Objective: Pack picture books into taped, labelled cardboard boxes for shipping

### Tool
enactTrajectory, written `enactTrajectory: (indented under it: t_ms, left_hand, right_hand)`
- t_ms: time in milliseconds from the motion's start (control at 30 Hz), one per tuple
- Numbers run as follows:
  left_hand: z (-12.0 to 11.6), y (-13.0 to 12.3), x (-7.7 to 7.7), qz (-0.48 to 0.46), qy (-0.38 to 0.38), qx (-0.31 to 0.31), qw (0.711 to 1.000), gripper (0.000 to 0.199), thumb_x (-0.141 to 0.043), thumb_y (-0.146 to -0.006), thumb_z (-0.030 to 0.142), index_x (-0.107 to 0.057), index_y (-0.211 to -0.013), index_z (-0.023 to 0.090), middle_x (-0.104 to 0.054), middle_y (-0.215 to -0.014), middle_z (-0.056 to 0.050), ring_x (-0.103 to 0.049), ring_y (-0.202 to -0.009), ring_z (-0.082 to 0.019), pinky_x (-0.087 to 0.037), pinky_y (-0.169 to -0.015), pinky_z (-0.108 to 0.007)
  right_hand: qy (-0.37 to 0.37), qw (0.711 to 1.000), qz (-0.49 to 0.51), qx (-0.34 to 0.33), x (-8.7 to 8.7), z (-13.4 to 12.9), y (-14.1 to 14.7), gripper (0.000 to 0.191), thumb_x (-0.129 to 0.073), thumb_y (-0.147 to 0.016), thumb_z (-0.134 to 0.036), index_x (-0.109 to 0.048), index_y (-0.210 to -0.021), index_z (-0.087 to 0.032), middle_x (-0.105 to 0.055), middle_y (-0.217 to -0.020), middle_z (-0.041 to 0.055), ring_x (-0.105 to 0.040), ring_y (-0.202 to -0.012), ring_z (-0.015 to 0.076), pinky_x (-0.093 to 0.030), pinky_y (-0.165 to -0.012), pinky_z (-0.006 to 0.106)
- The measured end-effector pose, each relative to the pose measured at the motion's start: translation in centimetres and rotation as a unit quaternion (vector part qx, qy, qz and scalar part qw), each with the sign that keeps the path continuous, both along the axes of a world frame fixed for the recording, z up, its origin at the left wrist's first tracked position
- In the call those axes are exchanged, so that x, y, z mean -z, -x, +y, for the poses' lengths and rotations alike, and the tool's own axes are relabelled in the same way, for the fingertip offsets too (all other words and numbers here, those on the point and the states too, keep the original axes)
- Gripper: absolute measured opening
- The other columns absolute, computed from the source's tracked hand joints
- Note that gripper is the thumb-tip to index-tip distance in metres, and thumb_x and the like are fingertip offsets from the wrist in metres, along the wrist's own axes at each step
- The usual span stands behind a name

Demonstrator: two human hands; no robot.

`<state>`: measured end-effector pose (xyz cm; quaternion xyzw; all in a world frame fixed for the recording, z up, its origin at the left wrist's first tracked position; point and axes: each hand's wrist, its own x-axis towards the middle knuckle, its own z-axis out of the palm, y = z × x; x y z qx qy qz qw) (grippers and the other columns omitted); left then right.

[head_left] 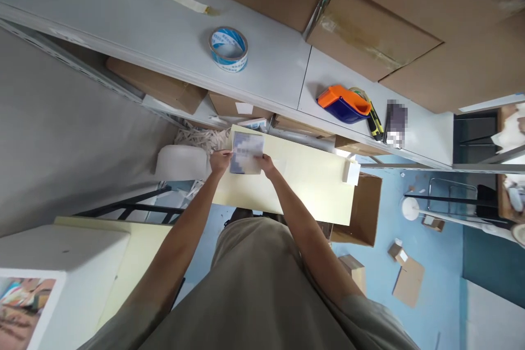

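A flat, square-cornered packet (246,147) with a pale blue and white cloudy print is held above the left part of a cream-coloured table (311,186). My right hand (266,164) grips its lower right side, thumb on the printed face. At the left edge, my left hand (220,161) is closed, its fingertips pinching the packet's border. The small print on the packet is too blurred to read. Just behind it on the table side lies a white and blue printed item (253,123), partly hidden.
A grey shelf (270,71) crosses above the table, bearing a blue tape roll (228,49), an orange tape dispenser (343,103), a yellow cutter (374,123) and large cartons (377,33). A small white box (351,172) stands at the table's right end, beside an open carton (367,210).
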<state>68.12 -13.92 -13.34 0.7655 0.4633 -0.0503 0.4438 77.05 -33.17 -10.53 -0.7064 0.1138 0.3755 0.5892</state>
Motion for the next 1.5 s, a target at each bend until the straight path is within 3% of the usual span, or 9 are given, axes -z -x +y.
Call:
enactTrajectory:
  t_ms: [200, 400, 500, 633, 867, 967, 1100, 1267, 1500]
  left_hand:
    - [-1.6, 0.1, 0.2, -0.010, -0.011, 0.003, 1.000, 0.021, -0.069, -0.085, 0.023, -0.085, -0.097, 0.024, -0.085, -0.099, -0.007, -0.078, -0.103, -0.028, -0.055, -0.097, -0.036]
    - [-5.1, 0.9, -2.4, -0.064, -0.027, 0.012, 0.997, 0.021, -0.065, -0.089, 0.023, -0.082, -0.102, 0.022, -0.084, -0.113, -0.008, -0.078, -0.101, -0.026, -0.054, -0.100, -0.036]
    - [-9.2, 1.4, -3.8, -0.090, -0.002, 0.031, 0.995, 0.017, -0.068, -0.087, 0.024, -0.081, -0.098, 0.023, -0.084, -0.107, -0.008, -0.077, -0.095, -0.025, -0.055, -0.097, -0.035]
    - [-16.6, 2.0, -4.9, -0.107, 0.056, 0.079, 0.990, 0.019, -0.067, -0.089, 0.032, -0.080, -0.099, 0.023, -0.083, -0.100, -0.008, -0.076, -0.090, -0.024, -0.056, -0.091, -0.034]
    - [-30.2, 2.7, -7.7, -0.123, 0.086, 0.119, 0.981, 0.032, -0.073, -0.085, 0.054, -0.070, -0.073, 0.025, -0.073, -0.074, -0.004, -0.067, -0.074, -0.022, -0.049, -0.075, -0.032]
    - [-34.0, 3.8, -9.9, -0.127, 0.100, 0.124, 0.979, 0.042, -0.067, -0.090, 0.058, -0.061, -0.065, 0.024, -0.066, -0.065, -0.002, -0.060, -0.066, -0.020, -0.046, -0.071, -0.032]
    - [-35.8, 6.3, -12.5, -0.147, 0.087, 0.091, 0.981, 0.054, -0.063, -0.092, 0.060, -0.042, -0.057, 0.024, -0.042, -0.055, 0.002, -0.043, -0.058, -0.016, -0.036, -0.062, -0.032]
    - [-35.0, 10.2, -13.9, -0.171, 0.056, 0.015, 0.984, 0.055, -0.063, -0.086, 0.056, -0.030, -0.057, 0.023, -0.025, -0.058, 0.003, -0.030, -0.059, -0.014, -0.028, -0.059, -0.032]
    - [-30.7, 17.8, -15.0, -0.283, 0.074, -0.146, 0.945, 0.056, -0.064, -0.083, 0.055, -0.026, -0.057, 0.024, -0.024, -0.055, 0.003, -0.027, -0.054, -0.013, -0.028, -0.054, -0.031]
  right_hand:
    - [0.035, 0.998, 0.045, 0.027, -0.9, -3.9, 0.7, 0.035, -0.088, -0.073, -0.032, -0.076, -0.105, -0.023, -0.083, -0.104, 0.0085, -0.075, -0.110, 0.0269, -0.059, -0.101, 0.043]
    - [0.008, 0.998, 0.031, 0.049, -3.6, -13.2, 1.0, 0.040, -0.092, -0.069, -0.041, -0.077, -0.102, -0.025, -0.081, -0.121, 0.0107, -0.073, -0.117, 0.0284, -0.055, -0.107, 0.048]
    - [-0.003, 0.998, 0.018, 0.056, -4.7, -18.5, 1.1, 0.044, -0.093, -0.067, -0.046, -0.076, -0.102, -0.025, -0.082, -0.118, 0.0109, -0.074, -0.111, 0.0274, -0.054, -0.107, 0.051]
    - [-0.012, 0.998, 0.001, 0.058, -5.8, -24.7, 1.3, 0.044, -0.091, -0.069, -0.050, -0.075, -0.102, -0.024, -0.083, -0.114, 0.0111, -0.075, -0.105, 0.0255, -0.055, -0.104, 0.050]
    - [-0.097, 0.995, 0.013, 0.018, -5.8, -31.2, 2.9, 0.050, -0.088, -0.073, -0.052, -0.075, -0.113, -0.024, -0.082, -0.120, 0.0112, -0.076, -0.104, 0.0238, -0.054, -0.102, 0.044]
    - [-0.129, 0.991, 0.038, -0.021, -5.4, -32.6, 4.5, 0.050, -0.088, -0.075, -0.051, -0.075, -0.114, -0.024, -0.082, -0.119, 0.0112, -0.077, -0.104, 0.0241, -0.054, -0.101, 0.044]
    - [-0.159, 0.980, 0.062, -0.099, -5.0, -32.9, 7.1, 0.047, -0.089, -0.072, -0.048, -0.076, -0.111, -0.025, -0.083, -0.112, 0.0102, -0.077, -0.099, 0.0243, -0.055, -0.099, 0.045]
    - [-0.196, 0.962, 0.056, -0.181, -5.6, -30.8, 11.2, 0.045, -0.092, -0.066, -0.049, -0.076, -0.100, -0.025, -0.082, -0.094, 0.0064, -0.076, -0.093, 0.0246, -0.056, -0.098, 0.046]
    - [-0.226, 0.914, 0.020, -0.338, -8.7, -24.2, 17.7, 0.038, -0.088, -0.075, -0.052, -0.079, -0.101, -0.026, -0.083, -0.102, 0.0059, -0.077, -0.103, 0.0259, -0.057, -0.102, 0.045]
